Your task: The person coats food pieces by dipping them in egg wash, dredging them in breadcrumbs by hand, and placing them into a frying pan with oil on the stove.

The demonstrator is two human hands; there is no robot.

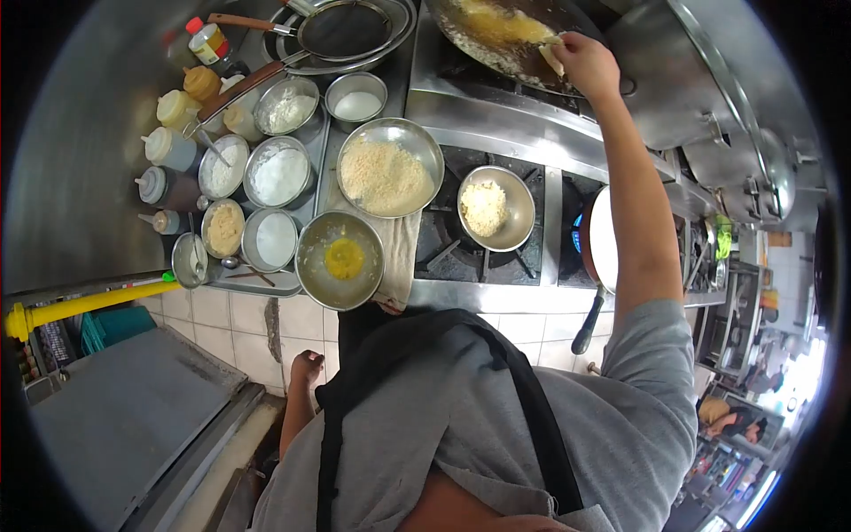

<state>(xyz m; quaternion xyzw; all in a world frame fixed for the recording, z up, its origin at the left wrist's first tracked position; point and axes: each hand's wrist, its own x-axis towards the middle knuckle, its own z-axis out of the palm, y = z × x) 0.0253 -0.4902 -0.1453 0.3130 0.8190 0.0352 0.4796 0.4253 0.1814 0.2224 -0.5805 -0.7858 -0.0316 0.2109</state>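
Observation:
My right hand (587, 64) reaches over a wide dark pan (496, 66) of frothing oil at the top, its fingers pinching a pale flat coated piece (551, 58) at the pan's edge. What the piece is made of does not show. My left hand (306, 367) hangs low beside my body, fingers curled, with nothing visible in it. Nearest to it on the counter stands a steel bowl of beaten egg (343, 259). Behind that sits a bowl of breadcrumbs (386, 170). A smaller bowl of pale yellow crumbly shreds (484, 208) rests on a burner grate.
A blue flame (577, 235) burns under a white-looking frying pan (605, 239), its black handle (588, 324) jutting toward me. Several small tins of white powder (278, 176) and squeeze bottles (170, 147) crowd the left. Strainers (346, 31) lie at the back; large pots (665, 80) stand right.

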